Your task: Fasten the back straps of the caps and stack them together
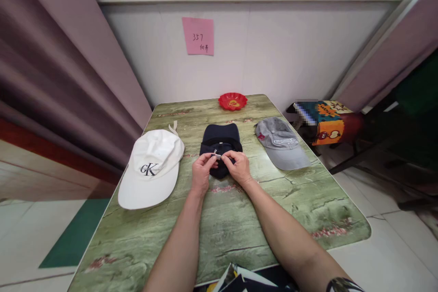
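Note:
A dark navy baseball cap [221,133] lies on the table in front of me, its brim pointing away and its inside partly showing. At its near edge, my left hand [202,171] pinches the cap's back strap with thumb and finger. My right hand [239,166] pinches the same strap from the other side. Between the fingertips shows a small whitish-silver piece [218,156], perhaps a buckle; its detail is too small to tell. A white cap [157,155] with black letters rests to the left, its strap end sticking up. To the right lies a grey cap [282,141] with white lettering.
A red scalloped dish [232,101] stands at the far edge of the green wood-patterned table [232,219]. Behind it, a pink note [198,36] is stuck to the white wall. A stool with a colourful cover [330,123] stands right of the table; a curtain hangs on the left.

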A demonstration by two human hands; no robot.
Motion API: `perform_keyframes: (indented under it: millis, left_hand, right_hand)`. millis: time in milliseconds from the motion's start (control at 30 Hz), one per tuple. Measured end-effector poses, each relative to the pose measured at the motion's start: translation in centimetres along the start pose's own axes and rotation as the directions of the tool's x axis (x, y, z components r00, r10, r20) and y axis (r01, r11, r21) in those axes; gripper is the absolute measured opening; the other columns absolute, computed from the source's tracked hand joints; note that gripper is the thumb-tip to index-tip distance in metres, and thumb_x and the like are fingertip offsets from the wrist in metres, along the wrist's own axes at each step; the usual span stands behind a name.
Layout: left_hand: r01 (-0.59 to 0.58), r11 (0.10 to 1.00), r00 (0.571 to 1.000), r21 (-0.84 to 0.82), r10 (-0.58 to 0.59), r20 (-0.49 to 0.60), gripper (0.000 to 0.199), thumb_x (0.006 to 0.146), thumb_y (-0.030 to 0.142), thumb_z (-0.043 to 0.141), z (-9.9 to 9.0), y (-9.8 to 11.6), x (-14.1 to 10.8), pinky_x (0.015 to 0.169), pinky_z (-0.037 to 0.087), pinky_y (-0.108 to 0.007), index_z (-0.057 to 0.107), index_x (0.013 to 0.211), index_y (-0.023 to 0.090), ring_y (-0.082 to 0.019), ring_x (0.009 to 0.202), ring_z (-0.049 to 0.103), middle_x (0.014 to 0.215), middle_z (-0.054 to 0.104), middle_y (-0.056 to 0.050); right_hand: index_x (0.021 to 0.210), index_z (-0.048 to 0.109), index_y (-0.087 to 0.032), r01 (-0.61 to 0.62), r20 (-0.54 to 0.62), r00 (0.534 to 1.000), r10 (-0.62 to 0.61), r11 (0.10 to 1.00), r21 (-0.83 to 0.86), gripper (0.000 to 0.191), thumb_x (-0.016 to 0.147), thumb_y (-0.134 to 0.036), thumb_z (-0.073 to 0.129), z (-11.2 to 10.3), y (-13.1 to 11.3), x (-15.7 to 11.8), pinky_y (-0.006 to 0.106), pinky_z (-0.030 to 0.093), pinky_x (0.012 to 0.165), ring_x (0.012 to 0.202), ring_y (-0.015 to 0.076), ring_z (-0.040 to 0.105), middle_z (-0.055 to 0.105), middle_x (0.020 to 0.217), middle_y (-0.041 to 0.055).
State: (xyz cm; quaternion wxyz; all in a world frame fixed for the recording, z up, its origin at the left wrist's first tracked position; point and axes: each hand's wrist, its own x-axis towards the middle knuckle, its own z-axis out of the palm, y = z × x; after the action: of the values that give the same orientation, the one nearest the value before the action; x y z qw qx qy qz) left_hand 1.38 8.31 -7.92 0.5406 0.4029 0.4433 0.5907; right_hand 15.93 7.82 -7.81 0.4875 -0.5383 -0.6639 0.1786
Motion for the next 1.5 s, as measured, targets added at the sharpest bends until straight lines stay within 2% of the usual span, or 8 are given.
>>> perform_keyframes:
  millis: [200,333,733,1067,1233,1300,1400,1500]
  left_hand:
    - [0.04,0.986,0.994,-0.163,-0.056,-0.093,0.027,0.063,0.031,0.081,-0.4,0.7,0.4,0.056,0.049,-0.021,0.068,0.078,0.013,-0.009,0.057,0.058,0.068,0.066,-0.001]
    - [0.025,0.981,0.991,-0.194,-0.051,-0.126,0.029,0.062,0.031,0.082,-0.5,0.9,0.5,0.054,0.049,-0.021,0.067,0.078,0.013,-0.009,0.056,0.058,0.067,0.065,0.0]
    - [0.032,0.987,0.998,-0.159,-0.039,-0.046,0.026,0.066,0.031,0.08,-0.4,0.6,0.3,0.056,0.049,-0.021,0.066,0.081,0.014,-0.009,0.057,0.058,0.069,0.065,0.0]
    - [-0.015,0.999,1.0,-0.029,0.015,0.015,0.026,0.067,0.029,0.08,0.0,0.0,0.0,0.057,0.048,-0.021,0.068,0.085,0.015,-0.009,0.058,0.058,0.072,0.066,0.0]
    - [-0.019,0.996,0.994,-0.092,0.009,-0.111,0.028,0.064,0.029,0.081,-0.1,0.3,0.2,0.054,0.046,-0.02,0.067,0.083,0.014,-0.008,0.055,0.057,0.073,0.068,-0.001]
    - [-0.034,0.988,0.979,-0.147,0.003,-0.203,0.028,0.062,0.029,0.081,-0.3,0.6,0.5,0.052,0.045,-0.019,0.066,0.08,0.014,-0.007,0.053,0.055,0.067,0.065,0.001]
    - [-0.087,0.979,0.949,-0.185,0.024,-0.315,0.028,0.061,0.028,0.081,-0.7,0.9,0.9,0.051,0.043,-0.018,0.065,0.078,0.013,-0.006,0.051,0.053,0.065,0.063,0.002]
    - [-0.118,0.976,0.932,-0.185,0.045,-0.359,0.028,0.061,0.028,0.08,-0.7,0.9,1.0,0.051,0.043,-0.019,0.064,0.078,0.013,-0.006,0.051,0.053,0.067,0.064,0.002]
  right_hand:
    - [0.077,0.069,-0.024,0.051,-0.039,0.998,-0.051,0.999,-0.009,0.02,0.089,-0.033,0.057,-0.2,-0.4,-0.1,0.031,0.04,0.079,0.07,0.0163,0.062,0.072,0.074,-0.0013]
    - [0.075,0.067,-0.024,0.061,-0.039,0.997,-0.062,0.998,-0.033,0.018,0.089,-0.028,0.055,-0.1,-0.5,-0.1,0.033,0.038,0.087,0.073,0.016,0.063,0.073,0.076,-0.0016]
    - [0.077,0.064,-0.023,0.061,-0.026,0.998,-0.062,0.996,-0.063,0.02,0.092,-0.028,0.051,0.0,0.0,-0.2,0.035,0.032,0.096,0.078,0.015,0.065,0.074,0.081,-0.002]
    - [0.079,0.065,-0.024,0.071,-0.017,0.997,-0.073,0.996,-0.055,0.02,0.092,-0.03,0.052,0.0,-0.2,-0.3,0.036,0.033,0.097,0.08,0.0155,0.065,0.074,0.083,-0.0022]
    - [0.095,0.066,-0.023,0.102,-0.116,0.987,-0.107,0.994,-0.048,0.022,0.095,-0.035,0.048,-0.9,-0.3,-0.2,0.037,0.035,0.099,0.087,0.0179,0.064,0.073,0.092,0.0026]
    - [0.102,0.065,-0.022,0.169,-0.046,0.984,-0.173,0.982,-0.083,0.026,0.089,-0.043,0.057,-1.4,-0.1,0.0,0.038,0.036,0.1,0.093,0.0204,0.063,0.072,0.097,0.0048]
    - [0.116,0.061,-0.022,0.281,0.118,0.957,-0.264,0.946,-0.163,0.048,0.077,-0.05,0.069,-1.7,0.7,0.3,0.043,0.029,0.109,0.113,0.0255,0.057,0.067,0.116,0.0081]
    - [0.124,0.057,-0.021,0.229,0.084,0.973,-0.213,0.931,-0.284,0.048,0.08,-0.041,0.065,-1.3,1.8,0.5,0.053,0.014,0.116,0.13,0.0293,0.045,0.059,0.132,0.0109]
